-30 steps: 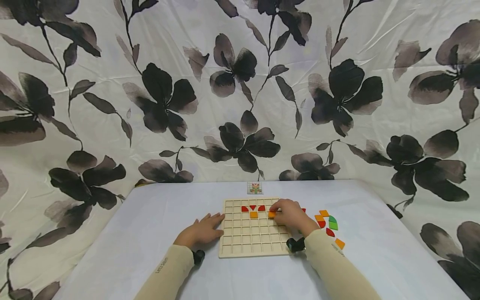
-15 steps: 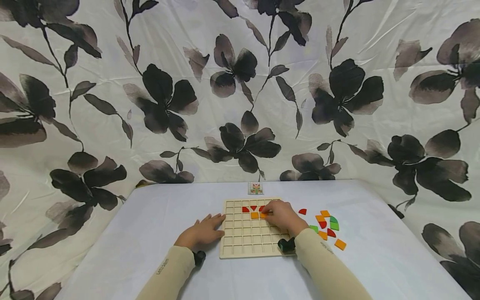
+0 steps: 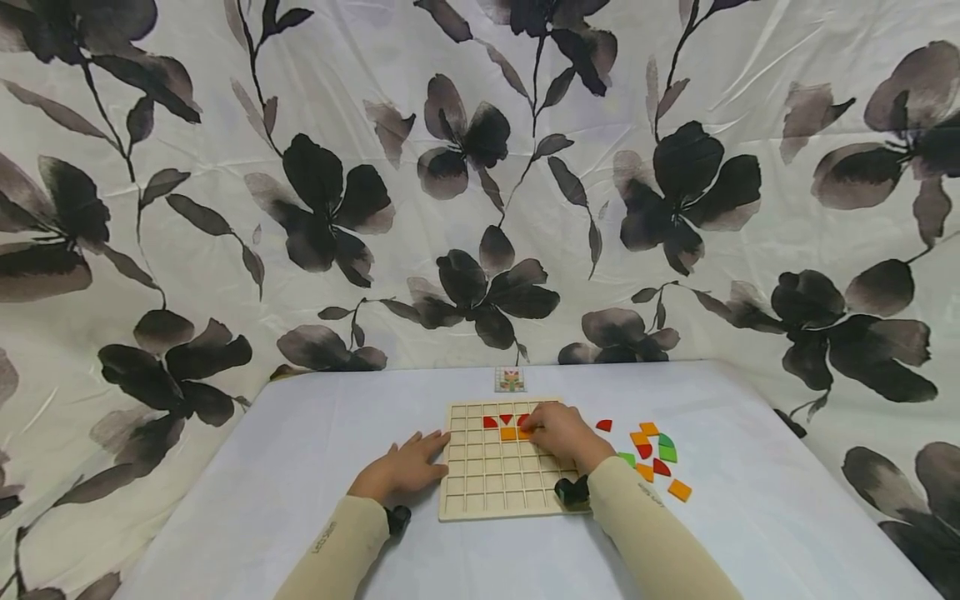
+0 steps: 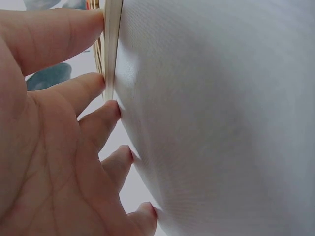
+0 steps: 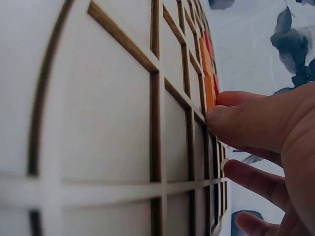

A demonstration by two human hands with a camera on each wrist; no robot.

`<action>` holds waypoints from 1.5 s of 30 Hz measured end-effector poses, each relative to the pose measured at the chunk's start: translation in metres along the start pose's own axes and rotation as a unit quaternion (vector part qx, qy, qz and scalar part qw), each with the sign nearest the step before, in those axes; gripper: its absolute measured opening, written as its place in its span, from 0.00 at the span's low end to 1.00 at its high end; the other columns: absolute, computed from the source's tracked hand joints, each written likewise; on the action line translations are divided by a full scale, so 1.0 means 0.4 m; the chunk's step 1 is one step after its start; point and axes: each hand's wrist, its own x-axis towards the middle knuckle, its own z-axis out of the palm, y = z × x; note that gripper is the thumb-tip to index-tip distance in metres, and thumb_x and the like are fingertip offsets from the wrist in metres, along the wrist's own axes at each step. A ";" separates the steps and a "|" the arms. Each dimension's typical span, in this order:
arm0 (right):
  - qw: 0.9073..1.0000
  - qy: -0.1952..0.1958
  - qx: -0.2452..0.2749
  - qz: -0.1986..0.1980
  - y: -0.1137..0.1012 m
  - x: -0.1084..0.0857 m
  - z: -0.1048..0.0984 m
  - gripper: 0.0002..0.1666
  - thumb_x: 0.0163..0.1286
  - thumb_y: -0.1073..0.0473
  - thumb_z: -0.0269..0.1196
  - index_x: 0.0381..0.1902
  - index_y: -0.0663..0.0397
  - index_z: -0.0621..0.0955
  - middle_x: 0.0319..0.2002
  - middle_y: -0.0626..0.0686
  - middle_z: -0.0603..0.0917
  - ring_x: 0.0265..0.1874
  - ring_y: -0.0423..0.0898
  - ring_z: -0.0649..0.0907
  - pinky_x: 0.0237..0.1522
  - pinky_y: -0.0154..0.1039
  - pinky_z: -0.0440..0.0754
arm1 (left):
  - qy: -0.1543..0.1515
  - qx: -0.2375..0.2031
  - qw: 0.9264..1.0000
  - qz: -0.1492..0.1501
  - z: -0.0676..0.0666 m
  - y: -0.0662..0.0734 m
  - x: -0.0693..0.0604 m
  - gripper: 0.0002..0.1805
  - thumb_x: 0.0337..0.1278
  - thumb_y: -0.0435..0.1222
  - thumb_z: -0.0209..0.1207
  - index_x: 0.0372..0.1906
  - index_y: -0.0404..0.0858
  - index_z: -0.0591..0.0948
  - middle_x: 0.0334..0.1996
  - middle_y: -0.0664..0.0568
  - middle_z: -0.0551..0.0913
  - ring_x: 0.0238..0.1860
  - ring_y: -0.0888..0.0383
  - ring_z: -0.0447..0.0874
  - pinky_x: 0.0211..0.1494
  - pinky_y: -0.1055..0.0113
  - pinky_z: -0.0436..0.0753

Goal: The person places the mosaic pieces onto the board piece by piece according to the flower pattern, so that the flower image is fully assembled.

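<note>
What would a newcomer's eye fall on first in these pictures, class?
Probably the dark-flowered cloth filling the background behind the white table. Then the pale grid board on the table, with the left hand at its left edge and the right hand pinching an orange tile on it. Loose red, orange and green pieces lie brightly to the board's right.

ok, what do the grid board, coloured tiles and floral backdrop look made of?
Grid board: probably wood or plywood, pale and matte; its grid bars have brown, burnt-looking sides, as if laser-cut.
Coloured tiles: painted wood or plastic, can't tell; even colour, no grain visible.
Floral backdrop: likely printed fabric or thin plastic sheeting; creases and slight sheen leave it open.
</note>
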 end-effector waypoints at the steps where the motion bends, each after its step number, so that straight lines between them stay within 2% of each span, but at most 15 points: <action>1: 1.000 0.000 -0.002 -0.002 0.001 -0.003 -0.002 0.11 0.64 0.61 0.64 0.44 0.45 0.88 0.43 0.46 0.85 0.49 0.49 0.81 0.53 0.55 0.73 | 0.000 -0.001 1.000 0.000 0.002 -0.001 0.000 0.34 0.63 0.47 0.55 0.73 0.44 0.64 0.74 0.48 0.61 0.76 0.38 0.50 0.72 0.30 0.46; 5: 1.000 0.009 -0.010 -0.001 0.015 -0.021 -0.017 0.12 0.65 0.61 0.63 0.44 0.45 0.88 0.46 0.47 0.86 0.52 0.51 0.81 0.55 0.57 0.73 | 0.000 -0.008 1.000 0.003 0.006 -0.003 0.001 0.34 0.63 0.47 0.55 0.73 0.44 0.64 0.74 0.48 0.61 0.76 0.38 0.50 0.72 0.30 0.46; 11: 0.999 0.022 -0.016 0.042 0.060 -0.063 -0.062 0.13 0.66 0.59 0.63 0.48 0.46 0.86 0.51 0.49 0.85 0.59 0.54 0.78 0.62 0.59 0.68 | 0.000 -0.005 1.000 0.006 0.006 -0.004 0.000 0.34 0.63 0.47 0.55 0.73 0.44 0.64 0.75 0.48 0.61 0.76 0.39 0.50 0.72 0.31 0.46; 18: 0.993 0.031 -0.062 0.092 0.147 -0.103 -0.124 0.13 0.64 0.57 0.65 0.47 0.47 0.86 0.46 0.50 0.86 0.50 0.53 0.82 0.55 0.58 0.72 | 0.001 -0.002 1.000 0.008 0.000 -0.008 -0.002 0.33 0.64 0.47 0.54 0.73 0.44 0.64 0.75 0.48 0.61 0.76 0.38 0.50 0.72 0.30 0.46; 22: 0.986 0.025 -0.065 0.149 0.202 -0.121 -0.148 0.14 0.65 0.55 0.64 0.47 0.50 0.85 0.46 0.53 0.85 0.47 0.53 0.81 0.54 0.59 0.70 | 0.000 -0.001 1.000 0.009 0.000 -0.008 -0.004 0.34 0.64 0.47 0.54 0.73 0.44 0.63 0.75 0.47 0.61 0.76 0.38 0.50 0.72 0.30 0.46; 27: 0.974 0.022 -0.071 0.214 0.253 -0.145 -0.163 0.18 0.65 0.52 0.63 0.48 0.57 0.83 0.41 0.56 0.86 0.38 0.53 0.79 0.49 0.59 0.69 | 0.000 -0.002 1.000 0.008 0.001 -0.005 -0.007 0.34 0.64 0.47 0.54 0.73 0.44 0.63 0.75 0.47 0.61 0.76 0.38 0.50 0.72 0.31 0.46; 30: 0.965 0.021 -0.083 0.247 0.264 -0.157 -0.168 0.21 0.64 0.49 0.64 0.46 0.60 0.83 0.34 0.55 0.85 0.34 0.53 0.78 0.50 0.62 0.68 | 0.001 -0.004 1.000 0.008 0.002 -0.002 -0.006 0.33 0.64 0.46 0.54 0.73 0.44 0.64 0.75 0.47 0.61 0.76 0.38 0.50 0.72 0.30 0.46; 34: 0.955 0.015 -0.102 0.278 0.265 -0.165 -0.167 0.20 0.63 0.48 0.64 0.37 0.61 0.82 0.24 0.54 0.79 0.30 0.54 0.77 0.55 0.67 0.65 | 0.001 -0.008 1.000 0.009 0.002 -0.002 -0.007 0.33 0.64 0.46 0.54 0.73 0.44 0.64 0.75 0.47 0.61 0.76 0.38 0.50 0.72 0.30 0.46; 37: 0.950 0.008 -0.110 0.292 0.267 -0.166 -0.164 0.19 0.62 0.48 0.63 0.33 0.60 0.81 0.22 0.54 0.78 0.28 0.54 0.76 0.57 0.70 0.64 | 0.001 -0.009 1.000 0.009 0.002 -0.001 -0.010 0.33 0.64 0.46 0.53 0.73 0.44 0.64 0.75 0.48 0.61 0.76 0.39 0.50 0.72 0.30 0.46; 41: 0.947 0.002 -0.105 0.302 0.269 -0.163 -0.161 0.17 0.62 0.50 0.63 0.34 0.61 0.81 0.22 0.55 0.77 0.27 0.54 0.77 0.58 0.71 0.63 | 0.000 -0.010 1.000 0.008 0.000 0.003 -0.015 0.33 0.65 0.46 0.53 0.73 0.44 0.64 0.75 0.48 0.60 0.77 0.39 0.49 0.73 0.31 0.45; 45: 0.949 0.003 -0.092 0.300 0.263 -0.161 -0.165 0.16 0.62 0.53 0.64 0.36 0.62 0.81 0.22 0.55 0.77 0.27 0.53 0.77 0.57 0.69 0.64 | -0.001 -0.013 1.000 0.004 -0.003 0.006 -0.019 0.33 0.65 0.46 0.53 0.73 0.44 0.64 0.75 0.48 0.60 0.77 0.39 0.49 0.73 0.32 0.45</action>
